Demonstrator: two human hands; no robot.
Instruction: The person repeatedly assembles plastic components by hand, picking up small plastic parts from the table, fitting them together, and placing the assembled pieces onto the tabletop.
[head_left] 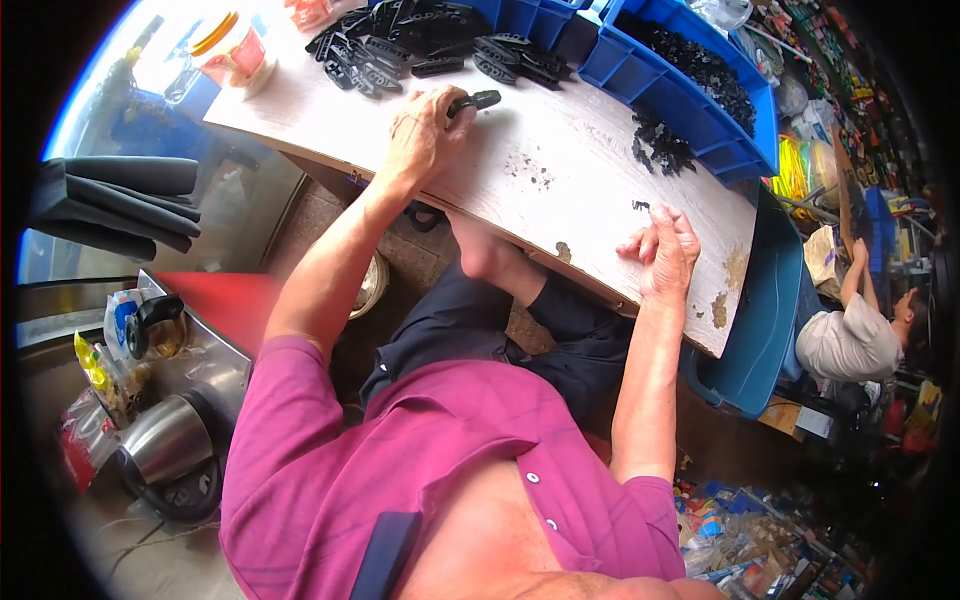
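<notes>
My left hand (428, 138) is closed around a black, elongated plastic part (474, 102), whose rounded end sticks out past the fingers over the white table. At the right side of the table, my right hand (662, 248) has its fingers curled in a pinch. A small black plastic piece (640, 205) shows right at its fingertips. Beyond my left hand lies a pile of similar black parts (380, 50). Farther off from my right hand, a heap of small black pieces (662, 146) lies against a blue bin (690, 120).
The blue bin holds many more small black pieces. A jar with an orange lid (228, 50) stands at the table's far left. A teal tub (750, 350) is beside the right edge. At lower left is a steel kettle (170, 440). Another person (850, 340) is at far right.
</notes>
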